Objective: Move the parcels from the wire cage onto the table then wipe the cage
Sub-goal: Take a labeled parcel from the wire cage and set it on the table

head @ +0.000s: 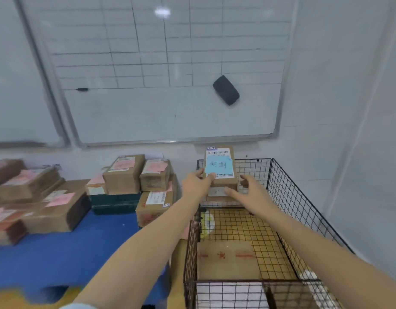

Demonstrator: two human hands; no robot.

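The brown cardboard parcel with a blue handwritten note and a barcode label on its face (219, 168) is at the far end of the black wire-mesh cage (293, 197), its top edge above the cage's back rim. It is directly over a second brown parcel with a white label (218, 192); whether it rests on that one or is just clear of it cannot be told.

The left hand (195, 182) grips the upper parcel's left edge, thumb on the front at the blue note's lower corner and the fingers (200, 172) wrapped round the side. The right hand (248, 188) is just beside the parcel's right side with its fingers (245, 178) spread and loosely curved, holding nothing (contact with the box is unclear).

On the cage floor lies a flat sheet of cardboard with red print (226, 259), and a blurred white-and-yellow thing (207, 223) sits against the left wall.

Left of the cage is the blue-covered worktop (58, 253), carrying stacks of brown parcels with pink notes (134, 175) and a dark green box (115, 201). On the wall behind hangs a gridded whiteboard (170, 112) with a black eraser (226, 90) and a black marker (82, 89) stuck to it.
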